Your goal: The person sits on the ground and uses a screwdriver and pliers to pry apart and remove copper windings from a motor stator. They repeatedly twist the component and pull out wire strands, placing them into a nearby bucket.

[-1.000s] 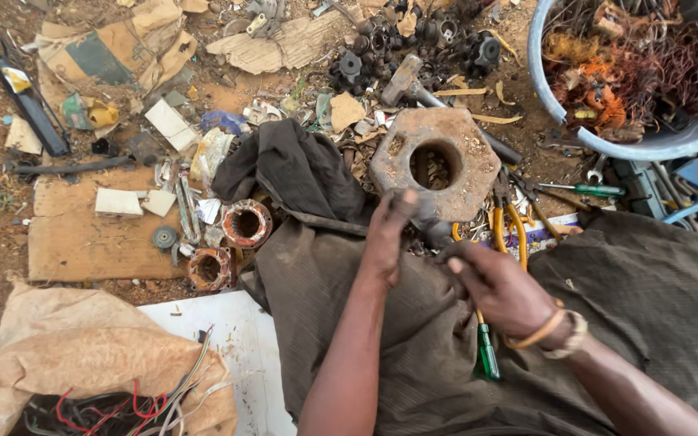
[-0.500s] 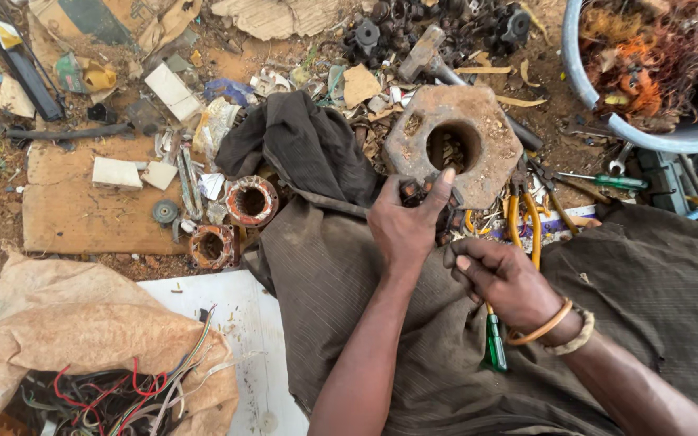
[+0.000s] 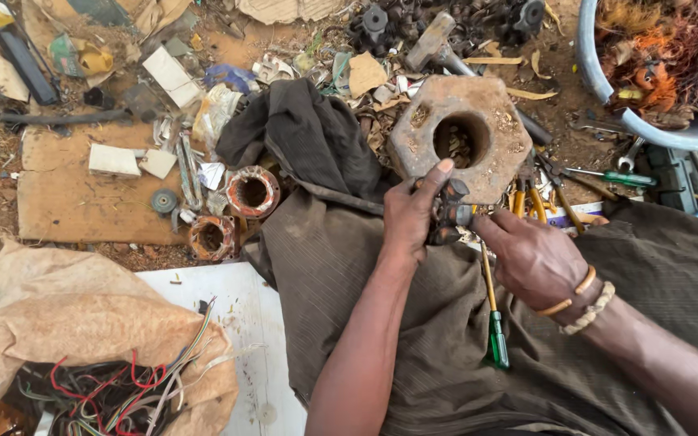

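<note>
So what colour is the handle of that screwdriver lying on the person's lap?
Green, translucent-looking, on the screwdriver below the right hand; head view.

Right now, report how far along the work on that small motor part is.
Done, apparently: two cores with their windings out lie on the ground, and stripped copper wire fills the basin. In hand: the left hand and the right hand grip a small dark motor part at the stone block. Left: that part looks intact, and more rotors wait beyond.
</note>
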